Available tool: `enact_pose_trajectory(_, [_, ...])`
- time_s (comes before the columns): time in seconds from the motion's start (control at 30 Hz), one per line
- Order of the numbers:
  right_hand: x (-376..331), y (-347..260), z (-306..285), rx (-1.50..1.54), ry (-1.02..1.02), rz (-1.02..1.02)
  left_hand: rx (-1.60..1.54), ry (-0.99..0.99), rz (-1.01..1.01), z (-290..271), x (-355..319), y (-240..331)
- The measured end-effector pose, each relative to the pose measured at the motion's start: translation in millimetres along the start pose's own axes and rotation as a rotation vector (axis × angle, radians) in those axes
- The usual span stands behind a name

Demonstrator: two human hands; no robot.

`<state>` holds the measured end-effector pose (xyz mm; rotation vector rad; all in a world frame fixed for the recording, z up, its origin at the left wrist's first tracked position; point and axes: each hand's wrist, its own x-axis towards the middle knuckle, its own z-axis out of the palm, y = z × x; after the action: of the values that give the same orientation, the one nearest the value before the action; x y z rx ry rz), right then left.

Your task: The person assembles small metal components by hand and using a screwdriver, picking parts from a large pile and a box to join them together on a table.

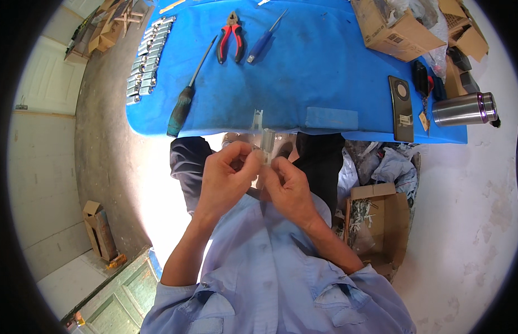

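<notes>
In front of my lap, just off the table's near edge, both hands hold a small silvery, channel-shaped part upright. My left hand pinches its lower end between thumb and fingers. From the other side my right hand closes its thumb and forefinger at the bottom of the part. A pale, slim piece with a notched top rises just behind it; whether the two are joined I cannot tell. My fingertips hide the lower end of the part.
On the blue-covered table lie a dark-handled screwdriver, red-and-black pliers, a blue screwdriver and a row of metal parts. At right are a phone, a steel flask and a cardboard box. An open carton stands below.
</notes>
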<state>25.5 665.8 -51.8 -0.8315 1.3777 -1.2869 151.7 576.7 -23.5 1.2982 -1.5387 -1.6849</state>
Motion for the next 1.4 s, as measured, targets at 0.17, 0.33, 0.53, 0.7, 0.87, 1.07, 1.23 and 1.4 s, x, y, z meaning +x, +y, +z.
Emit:
enact_pose_trajectory(0.17, [-1,-2,1,-0.01,0.015,-0.022,0.079,-0.016,0.052,-1,-3,-6])
enact_pose_trajectory(0.33, [-2,-4,1,0.002,-0.045,0.102,0.012,-0.041,0.01,-11,-5,-6])
enact_pose_trajectory(0.53, [6,-4,-1,-0.129,0.062,-0.088,0.319,0.065,0.266,-13,-12,-9])
enact_pose_trajectory(0.7, [15,-13,-3,-0.207,0.188,-0.122,0.813,0.129,0.563,-1,-24,-5])
enact_pose_trajectory(0.87, [13,-7,-3,-0.232,0.193,-0.193,0.924,0.146,0.608,1,-27,-4])
enact_pose_trajectory(1.07, [11,-10,6,-0.288,0.219,-0.182,0.99,0.176,0.674,0,-29,-10])
enact_pose_trajectory(1.23, [10,-7,4,-0.287,0.198,-0.131,0.955,0.135,0.641,0,-31,-11])
enact_pose_trajectory(1.4, [6,-2,7,-0.341,0.253,-0.222,0.917,0.05,0.61,-1,-27,-10])
